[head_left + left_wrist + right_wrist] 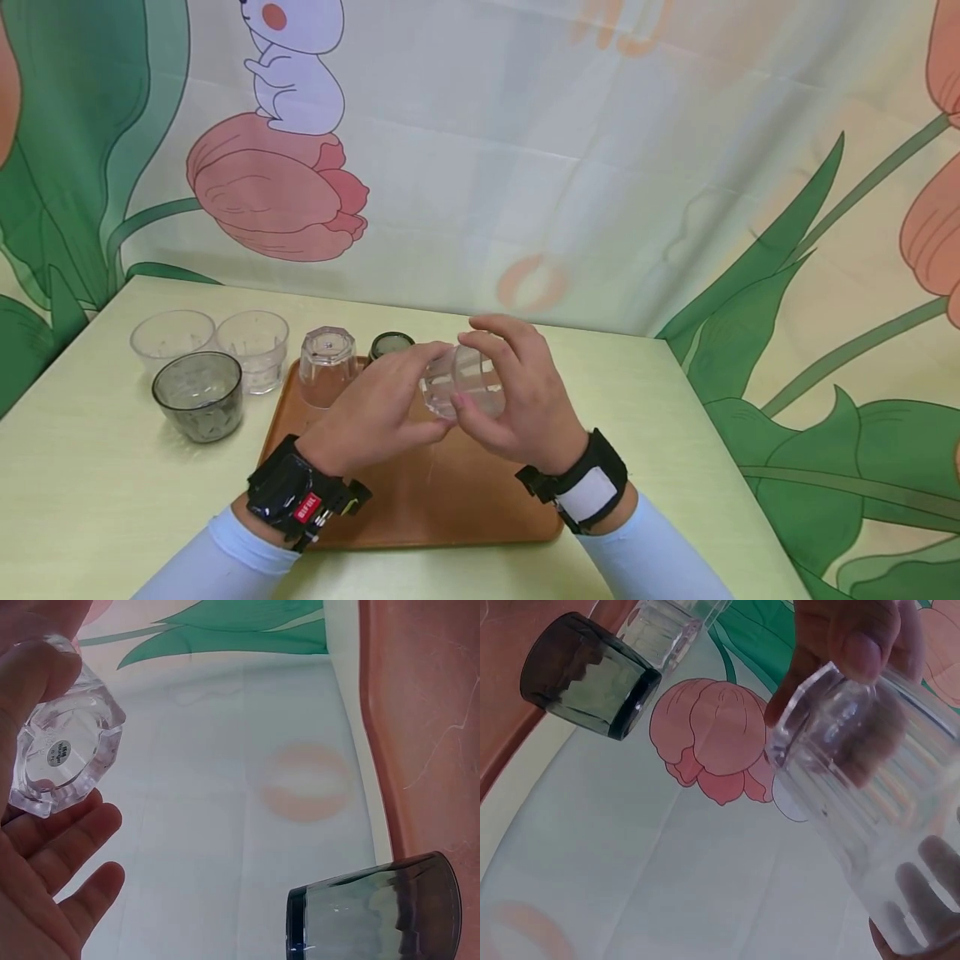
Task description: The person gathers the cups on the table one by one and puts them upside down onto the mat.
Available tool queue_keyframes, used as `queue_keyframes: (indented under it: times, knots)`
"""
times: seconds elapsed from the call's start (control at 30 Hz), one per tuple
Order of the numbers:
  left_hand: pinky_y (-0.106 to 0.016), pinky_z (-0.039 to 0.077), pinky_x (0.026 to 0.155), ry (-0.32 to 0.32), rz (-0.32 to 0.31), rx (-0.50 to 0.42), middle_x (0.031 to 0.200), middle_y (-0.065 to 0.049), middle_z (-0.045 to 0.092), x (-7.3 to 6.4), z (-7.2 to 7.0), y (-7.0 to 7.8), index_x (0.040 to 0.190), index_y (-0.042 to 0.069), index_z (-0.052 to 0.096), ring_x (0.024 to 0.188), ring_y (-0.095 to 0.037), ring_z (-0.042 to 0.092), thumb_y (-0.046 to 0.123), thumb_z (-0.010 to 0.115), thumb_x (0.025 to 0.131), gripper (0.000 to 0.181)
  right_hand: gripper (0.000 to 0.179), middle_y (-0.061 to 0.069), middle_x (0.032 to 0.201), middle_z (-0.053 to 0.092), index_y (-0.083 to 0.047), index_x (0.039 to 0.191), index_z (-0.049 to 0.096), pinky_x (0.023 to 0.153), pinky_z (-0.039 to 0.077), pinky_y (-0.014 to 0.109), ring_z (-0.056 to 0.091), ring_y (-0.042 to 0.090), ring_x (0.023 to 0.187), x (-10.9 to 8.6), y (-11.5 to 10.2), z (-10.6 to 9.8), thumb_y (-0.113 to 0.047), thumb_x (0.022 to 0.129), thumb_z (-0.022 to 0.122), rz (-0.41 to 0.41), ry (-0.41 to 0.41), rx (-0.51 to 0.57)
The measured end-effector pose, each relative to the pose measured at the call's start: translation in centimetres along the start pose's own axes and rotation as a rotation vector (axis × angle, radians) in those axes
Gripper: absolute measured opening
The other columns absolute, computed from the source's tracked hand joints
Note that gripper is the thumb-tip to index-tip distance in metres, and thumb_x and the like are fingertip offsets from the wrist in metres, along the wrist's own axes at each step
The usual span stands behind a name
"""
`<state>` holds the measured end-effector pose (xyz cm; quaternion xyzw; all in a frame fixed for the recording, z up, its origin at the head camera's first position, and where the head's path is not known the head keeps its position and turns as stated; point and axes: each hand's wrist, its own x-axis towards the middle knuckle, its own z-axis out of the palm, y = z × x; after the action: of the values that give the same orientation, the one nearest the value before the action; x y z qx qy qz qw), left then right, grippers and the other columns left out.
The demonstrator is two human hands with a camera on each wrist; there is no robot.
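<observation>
A clear faceted glass (447, 385) is held on its side above the brown tray (480, 508). My left hand (375, 408) grips its base end, the thumb low and the fingers at the top. Around the rim end curl the thumb and fingers of my right hand (528, 400). In the left wrist view, the glass's octagonal base (82, 769) shows a small round dark sticker. Behind my left hand, a clear glass (327, 362) stands upside down on the tray. Beside it is a dark grey-green glass (392, 340), partly hidden by that hand.
Left of the tray, a smoky grey glass (198, 396) and two clear ones, a wide glass (171, 333) and a ribbed glass (255, 350), stand upright on the pale table (90, 467). A printed curtain (465, 167) hangs along the table's back edge.
</observation>
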<state>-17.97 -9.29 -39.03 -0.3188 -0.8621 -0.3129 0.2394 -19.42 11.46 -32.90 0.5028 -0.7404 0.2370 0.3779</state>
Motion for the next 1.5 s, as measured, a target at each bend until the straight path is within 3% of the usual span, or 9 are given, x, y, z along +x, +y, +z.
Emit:
queue_keyframes:
  times: [0.17, 0.3, 0.57, 0.73, 1.13, 1.37, 1.5]
  knots:
    - [-0.026, 0.052, 0.073, 0.015, -0.005, -0.030, 0.108, 0.007, 0.062, 0.1, -0.3, -0.2, 0.143, 0.015, 0.045, 0.088, -0.011, 0.054, 0.036, 0.079, 0.082, 0.073, 0.058, 0.022, 0.135, 0.054, -0.004, 0.132, 0.053, 0.098, 0.047, 0.051, 0.054, 0.035, 0.123, -0.2, 0.5, -0.9, -0.041, 0.089, 0.060, 0.043, -0.031, 0.018]
    - [-0.024, 0.049, 0.066, 0.017, -0.013, -0.033, 0.102, 0.009, 0.060, 0.2, -0.4, -0.4, 0.142, 0.016, 0.046, 0.082, -0.011, 0.052, 0.034, 0.079, 0.081, 0.071, 0.066, 0.021, 0.139, 0.051, -0.004, 0.139, 0.048, 0.102, 0.047, 0.050, 0.052, 0.034, 0.127, -0.8, 1.0, -1.3, -0.042, 0.088, 0.064, 0.089, -0.096, 0.029]
    - [-0.027, 0.051, 0.070, 0.005, -0.035, 0.008, 0.108, 0.001, 0.063, 0.0, -0.5, -0.5, 0.143, 0.010, 0.047, 0.086, -0.013, 0.054, 0.034, 0.082, 0.078, 0.078, 0.077, 0.017, 0.141, 0.048, -0.007, 0.147, 0.040, 0.100, 0.051, 0.043, 0.050, 0.029, 0.127, -2.1, 2.0, -1.4, -0.040, 0.085, 0.073, 0.132, -0.203, 0.131]
    - [-0.029, 0.054, 0.077, -0.014, -0.060, -0.005, 0.121, -0.003, 0.062, -0.1, -0.5, -0.4, 0.146, 0.009, 0.045, 0.096, -0.014, 0.055, 0.034, 0.084, 0.077, 0.083, 0.074, 0.016, 0.140, 0.048, -0.010, 0.148, 0.041, 0.091, 0.054, 0.040, 0.051, 0.027, 0.124, -2.2, 2.4, -1.5, -0.041, 0.088, 0.071, 0.141, -0.210, 0.193]
    - [-0.037, 0.055, 0.092, -0.025, -0.080, -0.028, 0.128, -0.004, 0.060, 0.1, -0.6, 0.0, 0.150, 0.010, 0.042, 0.110, -0.017, 0.057, 0.038, 0.083, 0.079, 0.086, 0.070, 0.016, 0.141, 0.043, -0.009, 0.145, 0.041, 0.093, 0.053, 0.043, 0.048, 0.027, 0.125, -2.9, 2.9, -1.6, -0.054, 0.095, 0.058, 0.239, -0.213, 0.302]
    - [-0.037, 0.055, 0.094, -0.032, -0.079, -0.058, 0.132, -0.003, 0.058, 0.1, -0.7, 0.2, 0.152, 0.015, 0.039, 0.113, -0.016, 0.055, 0.036, 0.084, 0.079, 0.088, 0.068, 0.014, 0.140, 0.044, -0.005, 0.146, 0.039, 0.093, 0.054, 0.044, 0.052, 0.030, 0.117, -3.3, 3.5, -1.3, -0.032, 0.091, 0.070, 0.314, -0.209, 0.385]
    - [-0.038, 0.054, 0.095, -0.023, -0.068, -0.058, 0.134, -0.002, 0.057, 0.1, -0.7, 0.2, 0.151, 0.016, 0.039, 0.113, -0.016, 0.055, 0.034, 0.085, 0.078, 0.088, 0.071, 0.014, 0.138, 0.044, -0.006, 0.147, 0.037, 0.092, 0.055, 0.046, 0.052, 0.031, 0.117, -3.4, 3.5, -1.2, -0.047, 0.095, 0.063, 0.337, -0.209, 0.407]
